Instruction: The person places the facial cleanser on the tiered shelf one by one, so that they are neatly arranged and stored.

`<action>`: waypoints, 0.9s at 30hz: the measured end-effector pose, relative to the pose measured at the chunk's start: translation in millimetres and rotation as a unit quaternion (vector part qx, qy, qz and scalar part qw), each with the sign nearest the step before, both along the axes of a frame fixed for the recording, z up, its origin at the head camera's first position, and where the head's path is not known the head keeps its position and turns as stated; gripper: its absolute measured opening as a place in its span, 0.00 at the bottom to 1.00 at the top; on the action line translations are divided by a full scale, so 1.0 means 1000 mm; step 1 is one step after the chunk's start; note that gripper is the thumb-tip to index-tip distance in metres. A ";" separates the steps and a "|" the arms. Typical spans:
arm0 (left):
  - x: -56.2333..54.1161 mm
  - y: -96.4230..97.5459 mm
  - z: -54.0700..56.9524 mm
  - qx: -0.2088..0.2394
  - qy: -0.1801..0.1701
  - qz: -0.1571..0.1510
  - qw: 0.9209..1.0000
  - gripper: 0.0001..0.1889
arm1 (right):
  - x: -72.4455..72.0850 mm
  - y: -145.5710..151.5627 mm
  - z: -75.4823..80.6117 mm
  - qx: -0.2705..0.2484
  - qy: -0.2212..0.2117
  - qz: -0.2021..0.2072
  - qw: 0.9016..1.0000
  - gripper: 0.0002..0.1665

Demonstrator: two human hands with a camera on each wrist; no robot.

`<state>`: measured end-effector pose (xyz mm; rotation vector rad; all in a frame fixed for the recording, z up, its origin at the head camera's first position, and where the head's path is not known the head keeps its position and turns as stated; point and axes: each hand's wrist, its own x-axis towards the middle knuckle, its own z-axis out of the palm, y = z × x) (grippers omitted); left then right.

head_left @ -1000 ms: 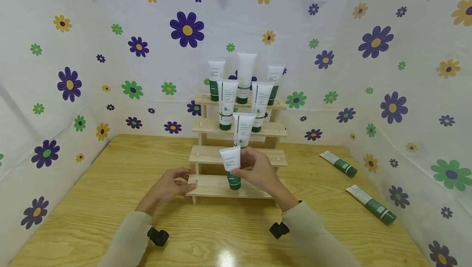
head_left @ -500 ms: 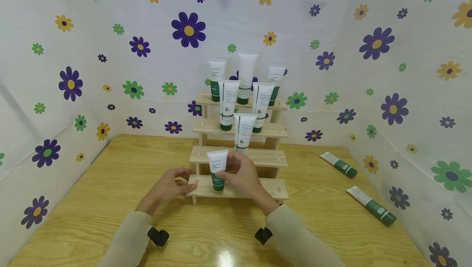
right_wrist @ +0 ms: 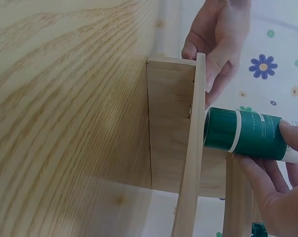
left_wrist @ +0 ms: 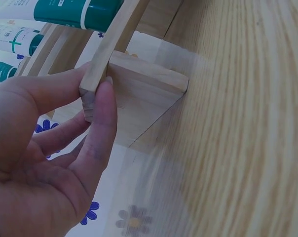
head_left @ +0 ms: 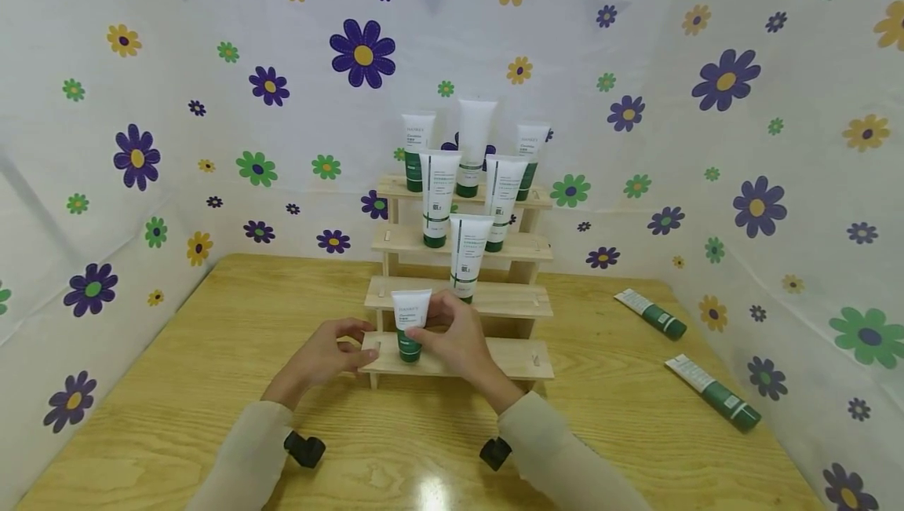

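In the head view a small white-and-green squeeze tube [head_left: 411, 311] stands upright on the left part of the bottom step of a wooden tiered stand [head_left: 494, 358]. My right hand [head_left: 457, 340] grips that tube between thumb and fingers. Its green cap [right_wrist: 221, 129] meets or nearly meets the step in the right wrist view. My left hand [head_left: 326, 355] pinches the left end of the same step, thumb on one face and fingers on the other, as the left wrist view shows. Directly behind, a taller white tube [head_left: 469, 252] stands on the second step.
Higher steps carry several more upright tubes, including a front-left one [head_left: 439, 197] and a front-right one [head_left: 504, 197]. Two tubes lie on the table at right, a farther one [head_left: 653, 315] and a nearer one [head_left: 715, 392]. Flower-patterned cloth [head_left: 297, 118] surrounds the table.
My right hand has moved the small tube left along the bottom step, from near its middle to the left part. The left hand keeps its place on the step's end.
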<state>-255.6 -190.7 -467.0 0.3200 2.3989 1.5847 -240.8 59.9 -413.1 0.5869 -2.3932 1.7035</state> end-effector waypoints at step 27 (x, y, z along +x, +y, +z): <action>-0.001 0.000 0.000 0.003 -0.003 0.003 1.000 0.28 | 0.002 -0.006 -0.005 0.014 -0.012 0.004 1.000 0.20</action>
